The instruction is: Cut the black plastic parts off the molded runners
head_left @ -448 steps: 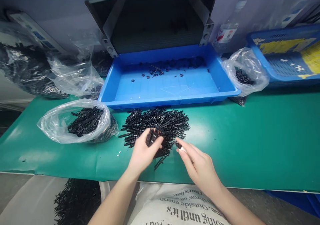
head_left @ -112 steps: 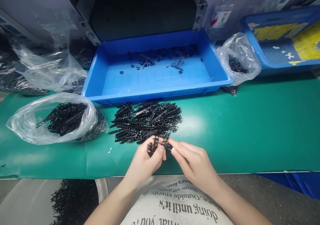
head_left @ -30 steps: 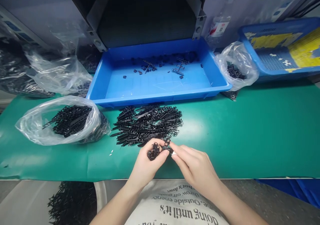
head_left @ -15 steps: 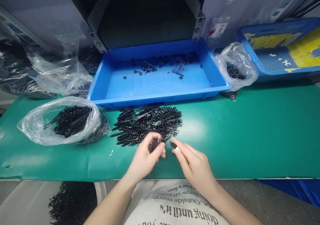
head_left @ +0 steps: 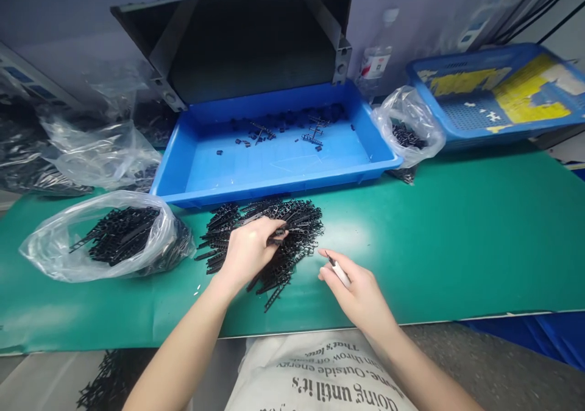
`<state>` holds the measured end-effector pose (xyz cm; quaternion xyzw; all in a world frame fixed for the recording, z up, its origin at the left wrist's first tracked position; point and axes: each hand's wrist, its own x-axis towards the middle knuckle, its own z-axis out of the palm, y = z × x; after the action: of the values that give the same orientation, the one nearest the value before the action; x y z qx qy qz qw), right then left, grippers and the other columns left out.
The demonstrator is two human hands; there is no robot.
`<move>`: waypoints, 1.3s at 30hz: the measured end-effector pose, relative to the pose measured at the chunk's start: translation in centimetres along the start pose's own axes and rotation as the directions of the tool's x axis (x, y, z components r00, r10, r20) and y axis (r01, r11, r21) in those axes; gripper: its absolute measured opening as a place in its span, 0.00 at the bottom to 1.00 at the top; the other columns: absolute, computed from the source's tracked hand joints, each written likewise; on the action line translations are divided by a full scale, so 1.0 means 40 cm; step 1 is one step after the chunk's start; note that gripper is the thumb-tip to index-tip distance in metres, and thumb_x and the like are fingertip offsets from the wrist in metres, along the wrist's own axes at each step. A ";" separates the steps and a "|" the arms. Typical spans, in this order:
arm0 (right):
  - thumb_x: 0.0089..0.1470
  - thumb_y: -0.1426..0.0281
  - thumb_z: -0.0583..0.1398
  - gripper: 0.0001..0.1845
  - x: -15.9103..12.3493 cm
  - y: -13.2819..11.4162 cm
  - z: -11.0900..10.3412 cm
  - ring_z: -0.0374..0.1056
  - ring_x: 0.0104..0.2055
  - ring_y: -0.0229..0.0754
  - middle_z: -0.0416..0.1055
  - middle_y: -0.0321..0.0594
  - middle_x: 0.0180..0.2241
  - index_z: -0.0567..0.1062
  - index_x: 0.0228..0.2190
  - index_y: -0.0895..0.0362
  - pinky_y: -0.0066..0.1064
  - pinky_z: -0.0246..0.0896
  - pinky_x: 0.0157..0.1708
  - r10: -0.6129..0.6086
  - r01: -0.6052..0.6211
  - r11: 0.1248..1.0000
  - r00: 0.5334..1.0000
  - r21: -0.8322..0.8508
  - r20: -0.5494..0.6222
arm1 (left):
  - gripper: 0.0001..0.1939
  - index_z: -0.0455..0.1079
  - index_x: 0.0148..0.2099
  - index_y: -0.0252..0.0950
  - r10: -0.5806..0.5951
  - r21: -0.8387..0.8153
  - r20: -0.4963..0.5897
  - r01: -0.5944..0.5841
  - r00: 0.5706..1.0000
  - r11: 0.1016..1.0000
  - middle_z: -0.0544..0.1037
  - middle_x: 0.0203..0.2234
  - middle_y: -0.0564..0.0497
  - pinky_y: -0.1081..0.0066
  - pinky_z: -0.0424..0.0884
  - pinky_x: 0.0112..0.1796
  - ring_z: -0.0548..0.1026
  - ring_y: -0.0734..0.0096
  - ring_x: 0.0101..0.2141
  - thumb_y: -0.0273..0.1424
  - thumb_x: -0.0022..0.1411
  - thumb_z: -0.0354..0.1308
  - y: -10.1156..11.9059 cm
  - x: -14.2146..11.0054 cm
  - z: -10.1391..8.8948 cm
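My left hand [head_left: 250, 252] lies on a heap of black plastic ladder-like strips [head_left: 297, 231], its fingers curled over a few strips at the heap's near side. Several strips trail from the heap towards me below that hand. My right hand [head_left: 359, 292] is on the green mat to the right of the heap, touching no strips. Its thumb and fingers pinch a small white-handled tool [head_left: 339, 271] with a dark tip.
A blue tray [head_left: 274, 182] with scattered black pieces stands behind the heap. Clear plastic bags of black strips [head_left: 105, 240] lie left of it, on a green mat [head_left: 457, 246]. A blue basket [head_left: 461, 106] sits back right. A printed white sack [head_left: 315, 380] lies below the mat's front edge.
My left hand has moved forward and left onto the heap, away from my right hand. The two hands no longer meet. Strips now trail from the heap's near side.
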<state>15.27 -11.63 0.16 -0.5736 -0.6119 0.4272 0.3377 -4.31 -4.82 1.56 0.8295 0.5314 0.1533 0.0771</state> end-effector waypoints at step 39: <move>0.61 0.69 0.44 0.19 0.015 -0.026 0.007 0.67 0.35 0.43 0.71 0.42 0.37 0.64 0.51 0.58 0.31 0.62 0.29 -0.287 0.346 0.909 0.924 -0.233 0.253 | 0.13 0.61 0.42 0.33 -0.328 -0.867 0.482 0.497 0.812 -0.044 0.70 0.21 0.53 0.84 0.52 0.09 0.60 0.84 0.09 0.34 0.56 0.55 0.115 -0.121 0.014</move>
<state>14.51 -11.06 0.95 -0.4581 -0.7827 0.3372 0.2526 -2.05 -11.14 1.54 0.3709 0.5088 0.3787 0.6784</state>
